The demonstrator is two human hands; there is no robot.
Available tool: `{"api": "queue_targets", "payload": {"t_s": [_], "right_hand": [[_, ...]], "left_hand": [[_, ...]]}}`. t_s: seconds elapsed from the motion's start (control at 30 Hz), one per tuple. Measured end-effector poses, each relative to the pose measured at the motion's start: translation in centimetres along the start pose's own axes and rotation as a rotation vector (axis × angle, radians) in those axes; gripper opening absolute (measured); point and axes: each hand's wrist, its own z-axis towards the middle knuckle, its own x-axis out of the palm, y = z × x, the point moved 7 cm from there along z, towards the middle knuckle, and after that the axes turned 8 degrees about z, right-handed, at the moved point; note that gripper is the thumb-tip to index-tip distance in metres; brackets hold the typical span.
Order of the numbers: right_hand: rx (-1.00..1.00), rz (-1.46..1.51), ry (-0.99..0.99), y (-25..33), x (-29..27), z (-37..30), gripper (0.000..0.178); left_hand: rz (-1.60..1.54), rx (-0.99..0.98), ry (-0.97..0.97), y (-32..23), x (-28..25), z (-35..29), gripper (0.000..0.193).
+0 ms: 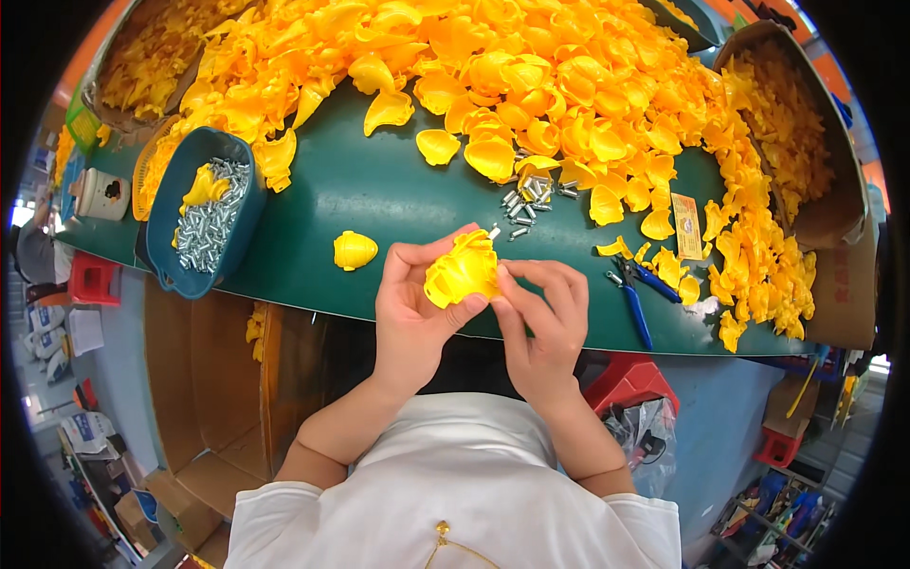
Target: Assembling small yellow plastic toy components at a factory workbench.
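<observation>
Between my two hands, above the table's near edge, is a hollow yellow plastic shell piece (461,269). My left hand (414,302) grips it from the left, with the thumb along its lower side. The fingertips of my right hand (542,318) pinch its right edge. A small silvery pin (494,232) shows at the top of the shell; whether it sits in the plastic or behind it I cannot tell. Left of my hands a rounded yellow piece (355,250) lies alone on the green table (313,213). Several small metal pins (527,205) lie loose just beyond my hands.
A big heap of yellow shells (531,81) covers the far side. At left stands a dark teal basin (248,204) of metal pins. Blue-handled pliers (635,315) and a card (686,227) lie at right. Cardboard boxes (204,379) stand below the table at left.
</observation>
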Motion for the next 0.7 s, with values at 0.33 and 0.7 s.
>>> {"api": "queue_targets", "payload": {"t_s": [0.33, 0.7], "right_hand": [[-0.106, -0.05, 0.33, -2.2, 3.5, 10.3, 0.016], [-0.424, -0.356, 0.378, -1.5, 6.6, 13.7, 0.024]], "left_hand": [[-0.034, -0.044, -0.065, -0.7, -4.1, 0.1, 0.044], [-0.446, -0.267, 0.067, 0.7, -4.0, 0.6, 0.045]]}}
